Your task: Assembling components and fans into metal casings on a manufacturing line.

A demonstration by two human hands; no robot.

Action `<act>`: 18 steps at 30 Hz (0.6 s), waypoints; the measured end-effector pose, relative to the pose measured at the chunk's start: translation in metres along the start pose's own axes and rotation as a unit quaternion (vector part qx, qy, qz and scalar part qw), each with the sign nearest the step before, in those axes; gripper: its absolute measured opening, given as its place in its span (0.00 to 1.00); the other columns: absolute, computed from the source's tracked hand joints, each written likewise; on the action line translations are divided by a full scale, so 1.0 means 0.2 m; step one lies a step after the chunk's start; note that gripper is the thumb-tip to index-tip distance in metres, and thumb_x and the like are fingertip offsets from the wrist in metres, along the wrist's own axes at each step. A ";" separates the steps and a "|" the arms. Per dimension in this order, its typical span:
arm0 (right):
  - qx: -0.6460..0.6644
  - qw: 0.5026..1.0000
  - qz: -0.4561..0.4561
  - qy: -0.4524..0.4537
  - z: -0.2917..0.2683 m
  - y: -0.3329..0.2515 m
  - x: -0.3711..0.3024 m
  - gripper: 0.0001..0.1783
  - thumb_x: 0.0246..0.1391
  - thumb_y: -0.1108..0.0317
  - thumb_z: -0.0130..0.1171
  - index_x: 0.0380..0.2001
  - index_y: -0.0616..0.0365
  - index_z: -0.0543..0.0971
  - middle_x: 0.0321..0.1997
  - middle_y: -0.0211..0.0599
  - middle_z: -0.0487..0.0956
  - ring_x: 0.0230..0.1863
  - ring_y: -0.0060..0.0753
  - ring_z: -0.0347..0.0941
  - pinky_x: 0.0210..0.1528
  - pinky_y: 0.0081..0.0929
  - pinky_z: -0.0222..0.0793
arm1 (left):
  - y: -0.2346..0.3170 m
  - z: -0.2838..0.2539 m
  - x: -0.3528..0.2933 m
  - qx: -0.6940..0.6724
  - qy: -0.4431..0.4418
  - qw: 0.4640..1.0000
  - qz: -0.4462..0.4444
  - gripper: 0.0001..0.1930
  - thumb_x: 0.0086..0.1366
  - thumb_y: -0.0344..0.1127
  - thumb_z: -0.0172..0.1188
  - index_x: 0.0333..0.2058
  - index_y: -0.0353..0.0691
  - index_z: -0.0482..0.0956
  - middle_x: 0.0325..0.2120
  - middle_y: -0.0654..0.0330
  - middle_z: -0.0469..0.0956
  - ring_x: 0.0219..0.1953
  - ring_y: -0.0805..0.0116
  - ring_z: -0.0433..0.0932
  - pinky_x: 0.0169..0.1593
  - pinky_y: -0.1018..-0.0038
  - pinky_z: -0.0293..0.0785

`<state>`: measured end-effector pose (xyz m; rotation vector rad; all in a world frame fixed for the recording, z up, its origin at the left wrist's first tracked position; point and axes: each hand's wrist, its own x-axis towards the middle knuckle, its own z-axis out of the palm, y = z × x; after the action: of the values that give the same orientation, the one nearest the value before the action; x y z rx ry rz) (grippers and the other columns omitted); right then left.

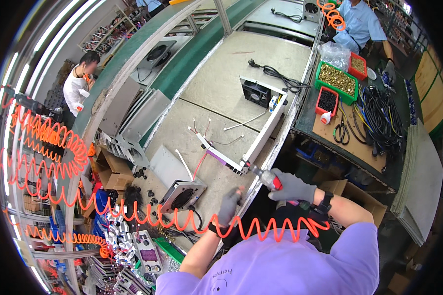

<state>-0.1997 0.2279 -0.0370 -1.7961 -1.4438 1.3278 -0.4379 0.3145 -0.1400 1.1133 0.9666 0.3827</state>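
In my right hand (295, 187), gloved in grey, is a powered screwdriver (268, 178) with a silver body and a red part. Its tip points left and meets the near corner of a white metal frame (263, 140), or stops just short of it. A black fan (256, 93) is fixed at the frame's far end, and loose white-tipped wires run from a purple-edged strip (216, 156). My left hand (228, 205), grey-gloved with bare fingertips, is closed just below that corner. Its fingertips are pressed together; anything between them is too small to make out.
An orange coiled hose (172, 222) crosses low in front of me. A grey fan box (184, 195) sits at left on the worktop (221, 59). At right are a green bin (337, 82) of brass-coloured parts, black cables (381, 118) and scissors (340, 132). A co-worker (357, 27) sits beyond.
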 end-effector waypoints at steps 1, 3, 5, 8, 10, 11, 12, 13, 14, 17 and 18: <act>-0.017 1.000 -0.005 0.022 -0.03 -0.06 0.03 0.35 0.34 0.53 0.60 0.47 0.55 0.64 0.34 0.48 0.75 0.36 0.51 0.73 0.39 0.38 0.67 | -0.05 0.03 -0.01 -0.033 -0.027 0.998 -0.039 0.16 0.64 0.40 0.48 0.44 0.34 0.71 0.23 0.68 0.68 0.24 0.80 0.65 0.30 0.81 0.65; -0.047 0.998 -0.022 0.029 -0.08 -0.17 0.15 0.34 0.33 0.54 0.60 0.47 0.55 0.65 0.35 0.48 0.75 0.37 0.50 0.73 0.40 0.37 0.67 | -0.08 0.06 0.00 -0.104 -0.079 0.990 -0.059 0.17 0.64 0.41 0.49 0.46 0.35 0.71 0.24 0.68 0.69 0.24 0.79 0.66 0.30 0.81 0.64; -0.079 0.994 -0.062 0.040 -0.12 -0.25 0.25 0.34 0.33 0.55 0.59 0.48 0.55 0.64 0.36 0.49 0.75 0.38 0.49 0.73 0.41 0.37 0.67 | -0.14 0.09 0.04 -0.151 -0.085 0.984 -0.050 0.16 0.65 0.39 0.47 0.44 0.34 0.71 0.24 0.68 0.68 0.26 0.79 0.65 0.30 0.81 0.63; -0.140 0.989 -0.057 0.011 -0.15 -0.18 0.44 0.36 0.35 0.50 0.60 0.48 0.54 0.63 0.36 0.52 0.75 0.39 0.54 0.72 0.41 0.38 0.66 | -0.02 0.19 0.07 -0.098 -0.064 0.992 -0.041 0.19 0.66 0.41 0.45 0.49 0.34 0.68 0.25 0.70 0.67 0.26 0.82 0.63 0.30 0.83 0.61; -0.139 0.986 -0.078 -0.041 -0.15 -0.11 0.57 0.37 0.36 0.50 0.61 0.48 0.57 0.63 0.36 0.52 0.75 0.38 0.52 0.72 0.40 0.37 0.66 | -0.10 0.19 0.14 -0.038 -0.076 0.996 -0.025 0.19 0.66 0.40 0.45 0.51 0.36 0.66 0.30 0.66 0.71 0.31 0.79 0.68 0.36 0.81 0.66; -0.140 0.984 -0.079 -0.070 -0.17 -0.07 0.62 0.37 0.37 0.52 0.60 0.50 0.58 0.63 0.36 0.51 0.74 0.38 0.49 0.72 0.40 0.36 0.66 | -0.03 0.25 0.09 0.035 -0.079 0.987 0.137 0.17 0.67 0.42 0.44 0.46 0.35 0.70 0.34 0.66 0.71 0.32 0.79 0.68 0.35 0.82 0.67; -0.125 0.985 -0.080 -0.092 -0.17 -0.08 0.66 0.36 0.37 0.52 0.61 0.48 0.60 0.64 0.35 0.48 0.75 0.37 0.43 0.72 0.40 0.34 0.66 | -0.09 0.23 0.14 0.123 -0.097 0.972 0.176 0.17 0.66 0.41 0.47 0.45 0.35 0.71 0.35 0.65 0.72 0.34 0.79 0.69 0.37 0.82 0.67; -0.045 0.989 -0.057 -0.127 -0.18 -0.09 0.68 0.34 0.38 0.54 0.61 0.47 0.61 0.65 0.36 0.44 0.74 0.34 0.38 0.71 0.39 0.32 0.66 | -0.15 0.21 0.20 0.211 -0.114 0.948 0.209 0.16 0.65 0.40 0.50 0.45 0.35 0.71 0.36 0.65 0.73 0.36 0.78 0.70 0.39 0.81 0.68; 0.003 0.992 -0.081 -0.098 -0.16 -0.01 0.72 0.34 0.38 0.56 0.61 0.47 0.62 0.64 0.37 0.42 0.73 0.35 0.35 0.70 0.40 0.31 0.66 | -0.11 0.23 0.28 0.213 -0.110 0.947 0.213 0.16 0.65 0.40 0.50 0.45 0.35 0.71 0.36 0.65 0.73 0.36 0.78 0.70 0.39 0.81 0.68; 0.199 0.969 -0.056 -0.135 -0.26 -0.09 0.76 0.33 0.37 0.61 0.61 0.46 0.64 0.64 0.35 0.36 0.69 0.34 0.25 0.65 0.36 0.26 0.66 | 0.05 0.23 0.52 0.130 0.013 0.958 0.255 0.15 0.63 0.39 0.52 0.44 0.35 0.71 0.36 0.64 0.73 0.37 0.77 0.70 0.40 0.80 0.68; 0.240 0.958 -0.101 -0.121 -0.31 -0.12 0.78 0.33 0.37 0.61 0.61 0.47 0.64 0.63 0.35 0.35 0.69 0.34 0.25 0.65 0.36 0.25 0.66 | 0.10 0.24 0.57 0.100 0.047 0.958 0.264 0.15 0.62 0.38 0.53 0.44 0.34 0.71 0.36 0.64 0.73 0.37 0.77 0.70 0.41 0.80 0.68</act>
<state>-0.1605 0.3923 -0.0514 -1.1777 -1.2405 1.6567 -0.3312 0.3746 -0.1693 1.5512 0.7913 0.7889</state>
